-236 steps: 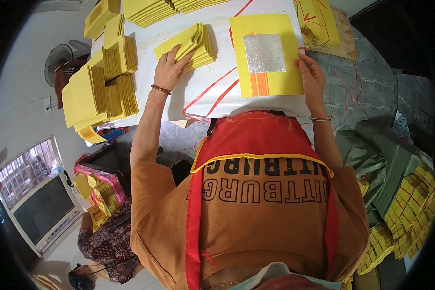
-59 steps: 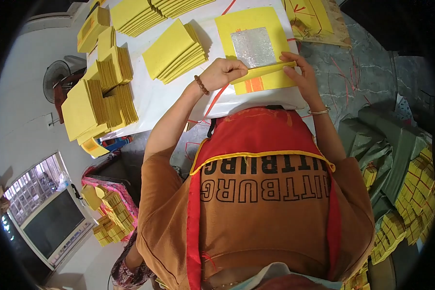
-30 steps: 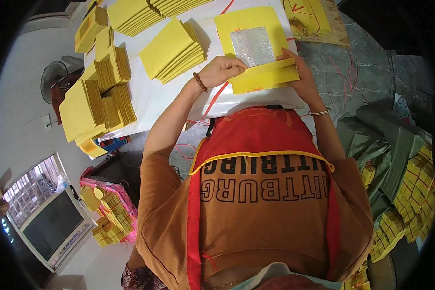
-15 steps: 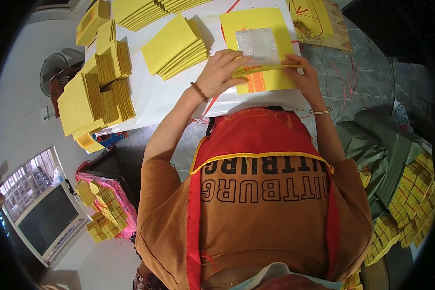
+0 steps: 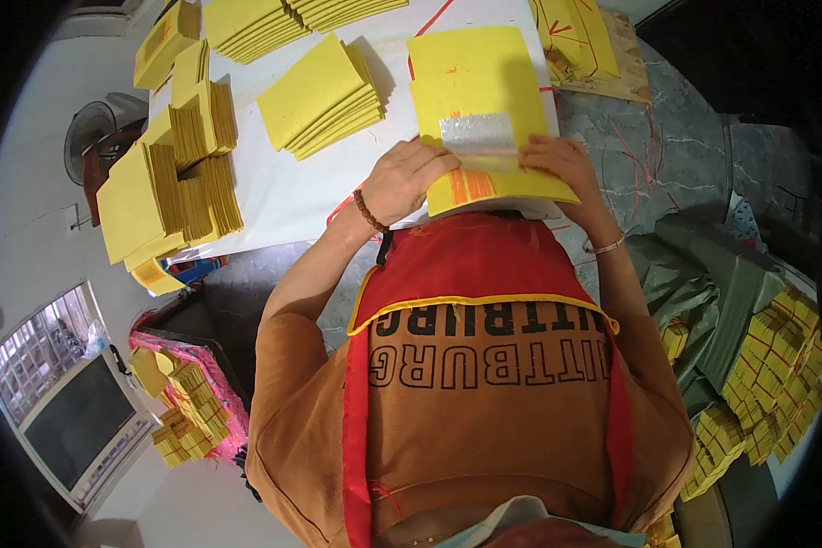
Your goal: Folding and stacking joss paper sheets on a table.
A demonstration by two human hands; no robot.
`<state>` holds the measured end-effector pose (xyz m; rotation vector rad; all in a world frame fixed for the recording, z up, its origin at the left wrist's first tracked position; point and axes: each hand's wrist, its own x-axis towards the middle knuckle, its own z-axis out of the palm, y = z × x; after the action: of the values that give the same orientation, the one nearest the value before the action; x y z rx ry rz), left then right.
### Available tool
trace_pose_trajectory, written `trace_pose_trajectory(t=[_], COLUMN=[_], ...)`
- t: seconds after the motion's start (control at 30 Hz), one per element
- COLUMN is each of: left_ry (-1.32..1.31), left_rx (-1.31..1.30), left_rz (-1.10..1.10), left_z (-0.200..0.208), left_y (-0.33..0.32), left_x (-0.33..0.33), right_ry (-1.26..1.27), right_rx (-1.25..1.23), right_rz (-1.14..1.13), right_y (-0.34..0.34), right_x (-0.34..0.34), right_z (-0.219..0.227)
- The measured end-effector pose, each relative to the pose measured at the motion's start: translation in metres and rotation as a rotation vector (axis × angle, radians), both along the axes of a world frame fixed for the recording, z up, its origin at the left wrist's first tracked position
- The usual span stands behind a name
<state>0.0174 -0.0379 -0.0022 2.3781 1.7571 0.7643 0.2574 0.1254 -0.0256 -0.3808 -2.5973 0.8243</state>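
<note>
In front of my apron, a yellow paper sheet [image 5: 475, 98] with a silver foil patch and an orange printed band hangs slightly over the near table edge, its near edge bowed upward. More yellow paper [image 5: 466, 53] shows from under its far end. My left hand [image 5: 416, 175] is closed on the sheet's left edge beside the foil. At the right edge, the slightly blurred fingers of my right hand [image 5: 562, 169] curl over the paper, the thumb hidden. Left of the sheet lies a fanned pile of folded yellow papers [image 5: 324, 96].
Several stacks of folded yellow paper [image 5: 146, 187] line the table's left side, with more fanned piles [image 5: 256, 27] at the back. A bundle tied with red string [image 5: 575, 36] sits on a board at the far right. Green sacking [image 5: 685, 283] and tied bundles [image 5: 776, 365] stand at my right.
The sheet's folded-over part has opened out flatter, and the sheet has come toward me. Both hands have moved nearer to my body with it.
</note>
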Motion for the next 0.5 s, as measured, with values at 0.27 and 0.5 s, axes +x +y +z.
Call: trace_pose_trajectory(t=[0.27,0.5], left_ry=[-0.540,-0.851], left_rx=[-0.281,-0.313], left_rz=[0.493,0.697], left_z=[-0.015,-0.050], left_y=[0.006,0.020], left_x=[0.013,0.002], right_ry=[-0.287,0.050], right_rx=[-0.603,-0.687], right_rz=[-0.305,-0.476], right_y=[-0.003,-0.006], right_x=[-0.020,-0.046], right_z=[-0.003,0.009])
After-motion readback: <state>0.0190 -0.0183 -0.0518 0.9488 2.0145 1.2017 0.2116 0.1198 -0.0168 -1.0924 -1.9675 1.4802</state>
